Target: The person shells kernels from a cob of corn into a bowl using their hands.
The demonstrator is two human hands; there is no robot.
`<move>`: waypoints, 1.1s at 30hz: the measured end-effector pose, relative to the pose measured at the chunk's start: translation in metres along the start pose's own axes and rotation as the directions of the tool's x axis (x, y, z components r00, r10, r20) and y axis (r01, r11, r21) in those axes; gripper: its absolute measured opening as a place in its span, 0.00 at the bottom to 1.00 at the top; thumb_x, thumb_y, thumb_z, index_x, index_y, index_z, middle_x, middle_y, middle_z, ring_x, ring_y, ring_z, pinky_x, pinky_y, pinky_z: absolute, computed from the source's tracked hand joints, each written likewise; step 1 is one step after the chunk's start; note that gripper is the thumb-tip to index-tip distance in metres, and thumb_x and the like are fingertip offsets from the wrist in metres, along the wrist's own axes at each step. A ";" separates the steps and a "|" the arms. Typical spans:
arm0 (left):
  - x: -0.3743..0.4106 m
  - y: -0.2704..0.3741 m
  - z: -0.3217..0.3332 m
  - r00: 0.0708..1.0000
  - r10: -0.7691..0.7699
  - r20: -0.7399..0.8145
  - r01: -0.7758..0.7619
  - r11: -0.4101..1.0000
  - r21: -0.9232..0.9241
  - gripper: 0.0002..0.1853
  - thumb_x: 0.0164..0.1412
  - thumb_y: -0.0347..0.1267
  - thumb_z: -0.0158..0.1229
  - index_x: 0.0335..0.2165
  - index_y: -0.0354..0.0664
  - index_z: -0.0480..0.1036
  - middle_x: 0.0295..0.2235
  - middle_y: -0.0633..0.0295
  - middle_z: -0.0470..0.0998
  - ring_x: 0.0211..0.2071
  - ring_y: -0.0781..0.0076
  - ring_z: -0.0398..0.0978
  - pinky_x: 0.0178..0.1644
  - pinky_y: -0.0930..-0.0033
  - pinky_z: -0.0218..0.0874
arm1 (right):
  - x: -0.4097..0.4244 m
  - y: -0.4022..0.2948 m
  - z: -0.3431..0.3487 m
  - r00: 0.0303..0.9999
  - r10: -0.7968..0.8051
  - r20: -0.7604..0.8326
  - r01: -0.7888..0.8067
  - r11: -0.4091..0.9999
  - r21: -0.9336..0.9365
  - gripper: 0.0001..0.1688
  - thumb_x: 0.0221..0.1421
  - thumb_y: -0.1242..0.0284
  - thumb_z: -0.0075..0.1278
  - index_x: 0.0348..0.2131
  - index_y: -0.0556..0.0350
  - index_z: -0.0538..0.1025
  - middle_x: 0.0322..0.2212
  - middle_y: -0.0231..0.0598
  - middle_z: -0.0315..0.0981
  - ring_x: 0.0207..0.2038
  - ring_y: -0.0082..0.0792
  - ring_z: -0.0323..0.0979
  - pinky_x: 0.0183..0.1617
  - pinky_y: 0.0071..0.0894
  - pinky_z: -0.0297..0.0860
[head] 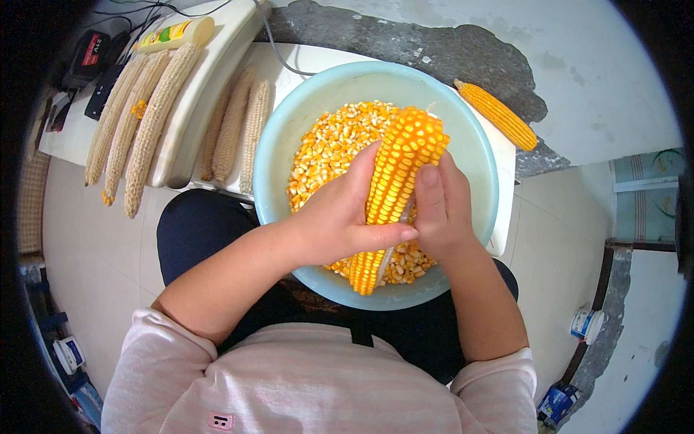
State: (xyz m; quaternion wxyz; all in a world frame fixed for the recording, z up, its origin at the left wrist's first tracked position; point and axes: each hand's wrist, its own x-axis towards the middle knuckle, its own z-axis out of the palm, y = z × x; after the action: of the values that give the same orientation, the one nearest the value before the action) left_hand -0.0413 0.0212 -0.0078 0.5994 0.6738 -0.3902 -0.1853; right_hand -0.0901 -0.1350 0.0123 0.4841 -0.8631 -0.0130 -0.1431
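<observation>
A yellow ear of corn [391,173] is held tilted above a light blue plastic basin [484,163], its broad end up and to the right. My left hand [341,211] grips the ear from the left, its thumb and fingers around it. My right hand [447,209] holds it from the right, the thumb pressed near the kernels. A strip along the ear's lower right side looks bare of kernels. Loose corn kernels [331,146] lie in the basin under both hands. The right hand's fingers are partly hidden behind the ear.
Stripped corn cobs [162,122] lie on a white surface at the left beside a plastic bottle [179,33] and a black battery pack [87,57]. More bare cobs [234,130] lie left of the basin. Another full ear [497,115] rests at the white table's [504,200] right edge, near the wall.
</observation>
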 end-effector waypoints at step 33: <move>0.004 0.004 -0.001 0.997 0.008 0.079 -0.005 0.999 -0.040 0.44 0.46 0.33 0.59 0.53 0.29 0.41 0.47 0.47 0.60 0.50 0.62 0.60 0.52 0.67 0.53 | 0.005 0.008 -0.003 0.980 -0.162 -0.118 0.142 0.977 -0.161 0.17 0.56 0.63 0.33 0.30 0.61 0.63 0.18 0.53 0.66 0.22 0.56 0.65 0.26 0.51 0.59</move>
State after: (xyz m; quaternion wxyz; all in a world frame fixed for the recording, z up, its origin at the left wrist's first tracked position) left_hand -0.0392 0.0189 -0.0032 0.5975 0.6524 -0.4122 -0.2177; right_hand -0.0847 -0.1428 0.0085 0.4043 -0.8828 -0.0362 -0.2365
